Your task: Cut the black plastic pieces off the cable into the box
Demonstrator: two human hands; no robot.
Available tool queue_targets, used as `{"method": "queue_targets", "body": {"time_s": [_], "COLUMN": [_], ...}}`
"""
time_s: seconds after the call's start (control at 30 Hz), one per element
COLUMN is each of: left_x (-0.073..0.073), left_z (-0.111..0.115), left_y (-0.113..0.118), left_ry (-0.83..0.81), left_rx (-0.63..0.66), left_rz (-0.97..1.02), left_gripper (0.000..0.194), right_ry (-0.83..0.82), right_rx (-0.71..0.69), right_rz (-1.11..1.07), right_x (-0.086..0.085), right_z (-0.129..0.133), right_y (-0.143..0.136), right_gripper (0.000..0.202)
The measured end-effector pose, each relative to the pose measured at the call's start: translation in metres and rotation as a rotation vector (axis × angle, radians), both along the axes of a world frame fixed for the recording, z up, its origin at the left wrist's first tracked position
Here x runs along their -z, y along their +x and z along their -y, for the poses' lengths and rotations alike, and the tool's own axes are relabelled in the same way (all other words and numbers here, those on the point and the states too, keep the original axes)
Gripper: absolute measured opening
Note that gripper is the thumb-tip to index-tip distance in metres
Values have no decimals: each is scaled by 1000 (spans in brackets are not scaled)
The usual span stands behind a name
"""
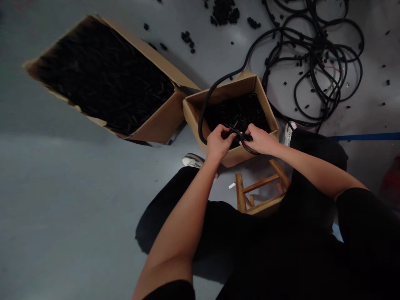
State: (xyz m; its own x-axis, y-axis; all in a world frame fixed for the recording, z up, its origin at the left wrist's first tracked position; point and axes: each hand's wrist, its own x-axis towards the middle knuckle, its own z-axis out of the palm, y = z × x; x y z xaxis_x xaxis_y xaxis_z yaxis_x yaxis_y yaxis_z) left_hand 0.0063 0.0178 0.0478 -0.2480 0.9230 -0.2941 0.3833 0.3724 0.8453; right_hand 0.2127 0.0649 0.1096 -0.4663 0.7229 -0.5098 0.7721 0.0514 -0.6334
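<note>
My left hand (218, 143) is closed on a black rubber hose (215, 84) near its end, over the front of a small cardboard box (229, 158). From there the hose loops up and over the box's back edge. In my right hand (258, 139) is a pair of black-handled scissors (241, 133), fingers wrapped round the handles. Their blades point left and meet the hose by my left fingertips; whether they are parted is too dark to tell. Short cut black pieces (239, 109) lie inside the box below both hands.
A larger cardboard box (159, 116) full of similar black pieces stands to the left. Tangled coils of hose (318, 54) lie on the floor at the back right among scattered bits. A pile of black pieces (225, 11) sits at the back. A wooden stool (261, 184) is beneath me.
</note>
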Motion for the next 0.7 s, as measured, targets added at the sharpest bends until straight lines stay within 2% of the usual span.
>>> {"method": "queue_targets", "body": {"time_s": [0.2, 0.37, 0.47, 0.6, 0.7], "left_x": [2, 7, 11, 19, 29], "left_z": [-2, 3, 5, 3, -3], "left_y": [-5, -6, -9, -13, -18], "left_ry": [26, 38, 68, 100, 100], "left_rx": [-5, 171, 192, 142, -9], "left_rz": [-35, -24, -55, 0, 167], "left_gripper": [20, 18, 16, 23, 39], "right_ry": [-16, -19, -10, -6, -11], "right_rx": [-12, -12, -30, 4, 8], "right_rz": [-38, 7, 13, 2, 19], "right_x": [-2, -3, -2, 1, 2], "right_z": [1, -3, -7, -12, -12], "right_y": [-2, 3, 7, 9, 12], "right_gripper": [27, 35, 29, 26, 33]}}
